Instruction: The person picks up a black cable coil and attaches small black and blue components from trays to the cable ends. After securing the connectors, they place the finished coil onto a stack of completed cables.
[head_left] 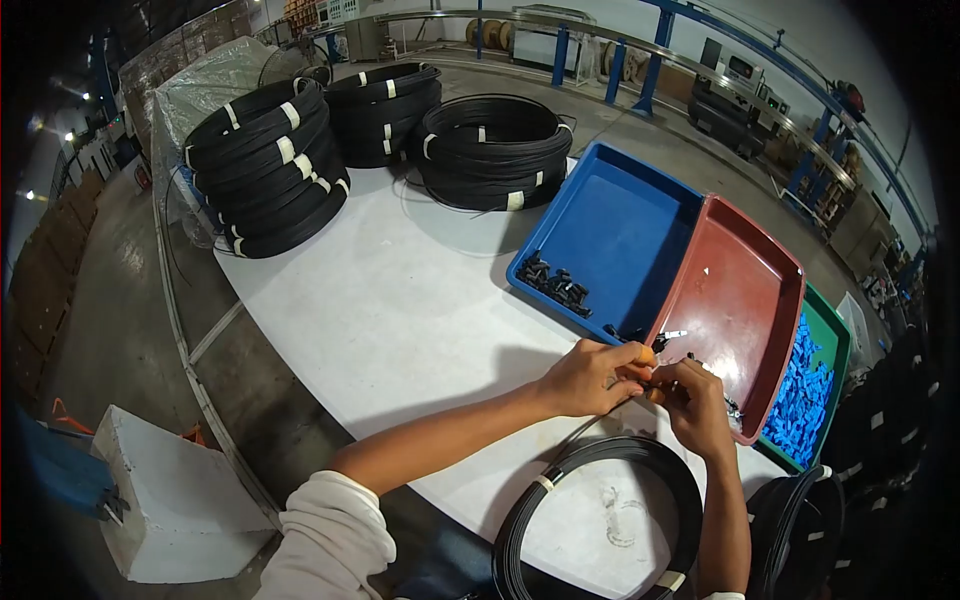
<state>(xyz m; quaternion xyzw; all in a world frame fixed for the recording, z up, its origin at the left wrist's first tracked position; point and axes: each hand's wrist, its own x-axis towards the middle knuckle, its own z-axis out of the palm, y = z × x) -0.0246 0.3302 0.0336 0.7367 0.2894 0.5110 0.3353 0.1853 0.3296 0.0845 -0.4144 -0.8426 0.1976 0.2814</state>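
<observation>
Black cable coil (610, 448) lies nearest you; hands meet beyond it, by the red tray (740, 290).
Your left hand (590, 378) and right hand (695, 405) both pinch one small part (650, 375): likely light, stiff, slippery; hold by fingertips.

White table (400, 300): cable coils (268, 165), three trays (620, 235)

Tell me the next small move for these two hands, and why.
Probably press the small orange-tipped piece together in place: left hand and right hand both pinch it at the near edge of the red plastic tray, above the black cable coil.
</observation>
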